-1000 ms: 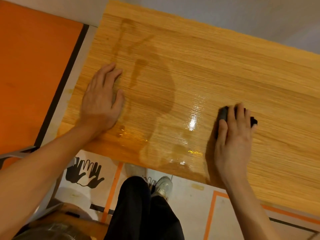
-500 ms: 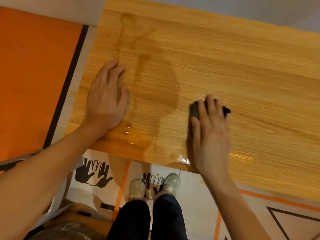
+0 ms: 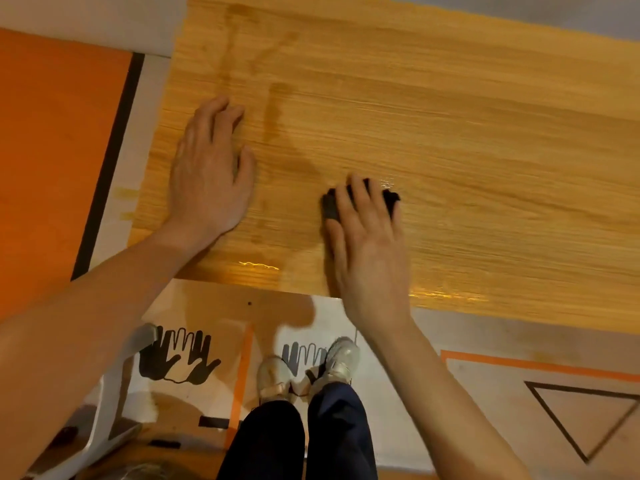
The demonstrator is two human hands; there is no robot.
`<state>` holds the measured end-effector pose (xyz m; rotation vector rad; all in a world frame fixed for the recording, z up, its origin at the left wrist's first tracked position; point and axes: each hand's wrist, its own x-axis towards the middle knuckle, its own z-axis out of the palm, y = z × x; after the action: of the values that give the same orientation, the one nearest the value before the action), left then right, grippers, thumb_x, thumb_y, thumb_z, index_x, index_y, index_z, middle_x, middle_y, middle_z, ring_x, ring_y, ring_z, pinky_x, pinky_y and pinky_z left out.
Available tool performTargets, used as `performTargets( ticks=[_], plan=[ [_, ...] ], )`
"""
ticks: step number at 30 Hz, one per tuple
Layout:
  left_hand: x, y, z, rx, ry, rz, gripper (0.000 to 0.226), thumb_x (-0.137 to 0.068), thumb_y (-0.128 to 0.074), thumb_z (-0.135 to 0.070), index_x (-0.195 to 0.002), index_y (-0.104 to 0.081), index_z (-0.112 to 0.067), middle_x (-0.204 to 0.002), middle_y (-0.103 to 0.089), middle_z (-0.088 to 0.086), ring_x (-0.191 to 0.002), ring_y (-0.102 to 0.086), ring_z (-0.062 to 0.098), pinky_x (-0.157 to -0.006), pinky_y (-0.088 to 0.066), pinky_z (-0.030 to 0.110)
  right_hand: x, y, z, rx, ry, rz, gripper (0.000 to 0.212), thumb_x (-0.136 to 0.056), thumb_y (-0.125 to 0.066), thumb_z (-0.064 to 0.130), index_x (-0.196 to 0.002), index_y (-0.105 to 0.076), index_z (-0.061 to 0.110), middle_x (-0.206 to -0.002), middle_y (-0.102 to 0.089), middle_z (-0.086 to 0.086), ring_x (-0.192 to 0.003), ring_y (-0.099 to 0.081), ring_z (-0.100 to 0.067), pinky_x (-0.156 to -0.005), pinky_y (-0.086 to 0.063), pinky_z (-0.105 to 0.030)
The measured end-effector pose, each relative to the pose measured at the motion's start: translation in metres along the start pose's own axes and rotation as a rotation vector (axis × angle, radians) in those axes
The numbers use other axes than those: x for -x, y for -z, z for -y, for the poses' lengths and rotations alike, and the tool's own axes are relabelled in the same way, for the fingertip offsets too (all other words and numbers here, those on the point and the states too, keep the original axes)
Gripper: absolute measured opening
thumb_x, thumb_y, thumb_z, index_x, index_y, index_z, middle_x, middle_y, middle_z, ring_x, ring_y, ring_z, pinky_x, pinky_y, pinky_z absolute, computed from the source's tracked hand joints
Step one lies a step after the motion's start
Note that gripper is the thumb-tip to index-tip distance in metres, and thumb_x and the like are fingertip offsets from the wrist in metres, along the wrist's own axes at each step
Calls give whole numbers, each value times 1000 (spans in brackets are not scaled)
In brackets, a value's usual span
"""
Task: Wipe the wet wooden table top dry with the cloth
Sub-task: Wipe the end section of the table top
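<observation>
The wooden table top [image 3: 485, 140] fills the upper part of the head view. A darker wet patch [image 3: 294, 161] runs down its left half, and glossy streaks shine along the near edge. My right hand [image 3: 370, 251] lies flat with straight fingers on a small dark cloth [image 3: 329, 204], pressing it onto the wood near the front edge; only the cloth's ends show past my fingers. My left hand [image 3: 211, 168] rests flat on the table near its left end, fingers straight, holding nothing.
The table's left edge meets a grey strip and an orange floor panel [image 3: 52, 150]. Below the near edge are my legs and pale shoes [image 3: 308, 372], floor markings of black hand shapes [image 3: 176, 358] and orange tape lines, and a white frame leg [image 3: 104, 410] at lower left.
My right hand has slid the cloth leftward along the table, from the right of the shiny puddle to the middle near the wet patch. My left hand has stayed in place.
</observation>
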<state>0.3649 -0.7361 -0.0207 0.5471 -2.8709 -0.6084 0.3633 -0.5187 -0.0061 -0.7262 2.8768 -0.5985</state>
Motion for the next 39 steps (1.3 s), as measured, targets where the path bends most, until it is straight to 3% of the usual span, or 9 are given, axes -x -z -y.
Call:
performTargets(
  ticks=[4, 7, 13, 17, 22, 26, 32, 36, 39],
  plan=[
    [1, 8, 6, 37, -36, 113, 52, -106, -42, -29, -154, -35, -8, -163, -27, 13, -152, -24, 32, -124, -23, 46, 25, 39, -78, -9, -332, -135, 51, -103, -26, 31, -148, -36, 10, -159, -25, -7, -149, -15, -23, -122, -6, -45],
    [17, 19, 9, 48, -77, 179, 55, -106, -46, -29, -156, -33, -9, -165, -22, 10, -154, -19, 29, -126, -20, 46, 19, 25, -59, -31, -445, -212, 52, -101, -26, 28, -146, -39, 6, -157, -29, -13, -147, -19, -31, -120, -4, -45],
    [57, 14, 11, 54, -114, 146, 51, -109, -37, -26, -156, -32, -8, -166, -23, 8, -155, -20, 25, -126, -23, 45, -3, -46, 81, 11, -125, -143, 43, -102, -35, 24, -141, -46, 10, -154, -36, -11, -146, -25, -28, -121, -14, -47],
    [60, 9, 13, -3, -158, 111, 50, -110, -34, -26, -156, -32, -7, -165, -25, 9, -154, -22, 27, -125, -24, 47, 13, -28, 51, -2, 62, -24, 47, -104, -31, 34, -146, -40, 15, -157, -31, -3, -149, -18, -20, -122, -3, -42],
    [59, 9, 12, 7, -148, 98, 49, -109, -36, -24, -155, -33, -7, -166, -24, 10, -155, -20, 28, -126, -21, 47, 66, 37, -86, -34, -348, -175, 49, -103, -31, 33, -148, -37, 14, -158, -27, -5, -149, -16, -21, -121, -6, -53],
    [56, 7, 13, -5, -148, 79, 49, -109, -35, -26, -154, -34, -7, -165, -26, 11, -153, -23, 28, -125, -23, 46, 67, 26, -75, -67, -558, -351, 49, -104, -28, 28, -146, -38, 6, -156, -30, -14, -147, -20, -31, -119, -13, -54],
    [57, 6, 14, -25, -173, 48, 48, -108, -35, -25, -153, -35, -6, -163, -29, 12, -151, -27, 29, -122, -28, 44, 31, -49, 71, -30, -127, -246, 48, -102, -28, 29, -138, -51, 9, -149, -44, -11, -143, -32, -29, -120, -17, -48],
    [57, 6, 15, -12, -169, 44, 49, -109, -34, -28, -154, -34, -9, -164, -27, 10, -152, -25, 27, -123, -27, 43, 44, -22, 25, -29, 75, -132, 46, -103, -31, 31, -140, -51, 14, -150, -44, -5, -144, -32, -22, -121, -17, -43],
    [57, 6, 16, 7, -167, 44, 50, -108, -33, -29, -154, -34, -8, -164, -27, 11, -152, -25, 28, -123, -26, 43, 71, 13, -52, -34, -88, -187, 44, -105, -29, 26, -142, -47, 12, -151, -41, -7, -145, -29, -23, -121, -16, -49]
  ],
)
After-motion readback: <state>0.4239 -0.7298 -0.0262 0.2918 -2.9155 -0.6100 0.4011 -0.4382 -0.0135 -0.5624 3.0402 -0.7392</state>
